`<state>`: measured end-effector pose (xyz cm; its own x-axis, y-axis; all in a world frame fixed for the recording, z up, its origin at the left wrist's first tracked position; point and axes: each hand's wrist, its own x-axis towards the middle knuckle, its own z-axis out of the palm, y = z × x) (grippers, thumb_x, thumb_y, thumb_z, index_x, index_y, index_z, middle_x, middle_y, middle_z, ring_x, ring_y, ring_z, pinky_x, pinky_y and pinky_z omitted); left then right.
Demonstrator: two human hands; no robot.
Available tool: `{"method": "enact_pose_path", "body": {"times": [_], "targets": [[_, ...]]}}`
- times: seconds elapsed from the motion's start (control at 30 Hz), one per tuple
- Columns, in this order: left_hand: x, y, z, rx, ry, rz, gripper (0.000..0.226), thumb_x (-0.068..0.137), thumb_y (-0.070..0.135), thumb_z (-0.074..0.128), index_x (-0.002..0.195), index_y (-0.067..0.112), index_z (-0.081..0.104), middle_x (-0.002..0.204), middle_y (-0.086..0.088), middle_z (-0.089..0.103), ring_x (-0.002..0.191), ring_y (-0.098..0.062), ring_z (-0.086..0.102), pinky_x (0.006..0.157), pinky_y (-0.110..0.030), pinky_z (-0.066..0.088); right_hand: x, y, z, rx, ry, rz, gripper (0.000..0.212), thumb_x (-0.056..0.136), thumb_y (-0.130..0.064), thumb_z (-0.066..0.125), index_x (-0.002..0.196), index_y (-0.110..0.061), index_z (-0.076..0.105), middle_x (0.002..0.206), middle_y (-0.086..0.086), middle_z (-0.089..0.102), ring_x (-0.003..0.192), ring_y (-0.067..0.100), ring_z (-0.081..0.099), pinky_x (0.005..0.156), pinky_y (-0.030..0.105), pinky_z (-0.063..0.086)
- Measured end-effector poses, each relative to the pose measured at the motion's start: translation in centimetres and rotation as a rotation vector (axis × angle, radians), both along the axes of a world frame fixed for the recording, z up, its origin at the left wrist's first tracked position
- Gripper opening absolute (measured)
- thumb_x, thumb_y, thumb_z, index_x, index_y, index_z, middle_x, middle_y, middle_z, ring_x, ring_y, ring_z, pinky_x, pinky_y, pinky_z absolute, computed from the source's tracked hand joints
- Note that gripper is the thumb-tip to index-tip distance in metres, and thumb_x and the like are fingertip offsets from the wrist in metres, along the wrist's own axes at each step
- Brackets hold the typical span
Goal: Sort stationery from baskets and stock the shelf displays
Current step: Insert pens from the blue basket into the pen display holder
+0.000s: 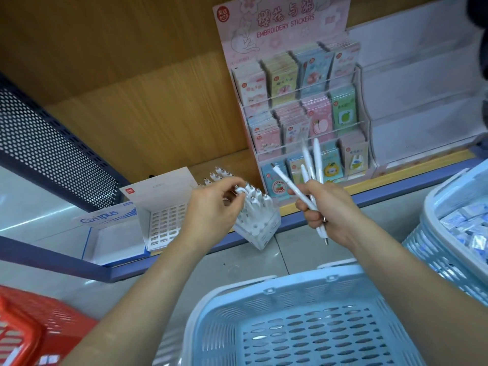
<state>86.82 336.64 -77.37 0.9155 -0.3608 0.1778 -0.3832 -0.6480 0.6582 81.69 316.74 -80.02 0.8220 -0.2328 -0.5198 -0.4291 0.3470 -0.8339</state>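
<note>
A pale blue basket (295,297) with a white rim lies nearest, below both forearms, and no goods show in the part of it in view. A red basket (45,320) sits at the lower left. A second blue basket (433,244) at the right holds small blue-and-white packets. The right hand (327,210) is closed around a bunch of white pens (313,165), which fan upward in front of the sticker display (303,107); one tip pokes out below the palm. The left hand (214,207) has its fingers curled, pinching the top of a single pen (241,190) at the pen stand (260,225). This stand is a white block, tilted at the front lip of the shelf (375,190), with more white pens upright in its holes. Just left of it on the shelf stand a white grid tray (163,217) and a blue-edged Campus box (111,233). Clear tiered holders (417,107) stand right of the stickers.
</note>
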Motion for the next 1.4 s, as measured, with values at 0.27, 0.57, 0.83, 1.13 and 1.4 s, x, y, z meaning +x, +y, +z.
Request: {"method": "enact_pose_path", "body": {"times": [0.27, 0.57, 0.83, 1.13, 1.4], "targets": [[0.1, -0.5, -1.4, 0.132, -0.040, -0.090, 0.018, 0.087, 0.016, 0.071, 0.104, 0.019, 0.074, 0.090, 0.004, 0.073, 0.079, -0.011, 0.065, 0.080, -0.028, 0.053, -0.2, 0.1, -0.8, -0.028, -0.098, 0.045, 0.004, 0.096, -0.012, 0.059, 0.095, -0.010, 0.062, 0.068, 0.005, 0.052, 0.051, 0.011, 0.042, 0.038, 0.017, 0.033], [0.5, -0.6, -2.9, 0.266, -0.177, -0.269, 0.016, 0.091, 0.015, 0.065, 0.104, 0.016, 0.074, 0.097, 0.001, 0.070, 0.089, -0.013, 0.058, 0.076, -0.016, 0.038, -0.1, 0.2, -0.9, -0.109, -0.123, 0.033, 0.008, 0.093, -0.015, 0.065, 0.098, -0.009, 0.064, 0.070, 0.005, 0.052, 0.043, 0.009, 0.035, 0.037, 0.018, 0.030], [1.2, -2.1, -1.5, 0.347, -0.151, -0.265, 0.017, 0.091, 0.016, 0.066, 0.105, 0.012, 0.075, 0.101, -0.002, 0.069, 0.095, -0.017, 0.059, 0.082, -0.028, 0.046, 0.0, 0.2, -0.9, -0.058, -0.144, 0.024, 0.005, 0.095, -0.011, 0.060, 0.098, -0.008, 0.062, 0.074, 0.005, 0.054, 0.051, 0.010, 0.043, 0.039, 0.017, 0.033], [1.6, -2.7, -2.6, 0.377, -0.116, -0.189, 0.019, 0.089, 0.026, 0.068, 0.106, 0.021, 0.075, 0.086, 0.008, 0.044, 0.089, -0.008, 0.038, 0.072, -0.020, 0.028, -0.1, 0.1, -0.8, 0.037, -0.204, 0.042, 0.011, 0.091, -0.005, 0.064, 0.101, -0.008, 0.064, 0.066, 0.002, 0.050, 0.056, 0.012, 0.046, 0.043, 0.019, 0.037], [2.4, -2.8, -0.5, -0.284, 0.371, 0.072, 0.029, 0.089, 0.022, 0.069, 0.117, 0.015, 0.065, 0.092, 0.008, 0.070, 0.077, -0.004, 0.061, 0.073, -0.021, 0.048, -0.4, 0.1, -0.1, 0.167, -0.231, 0.107, 0.016, 0.094, -0.008, 0.057, 0.109, -0.004, 0.061, 0.072, 0.005, 0.054, 0.048, 0.009, 0.043, 0.042, 0.017, 0.033]]}}
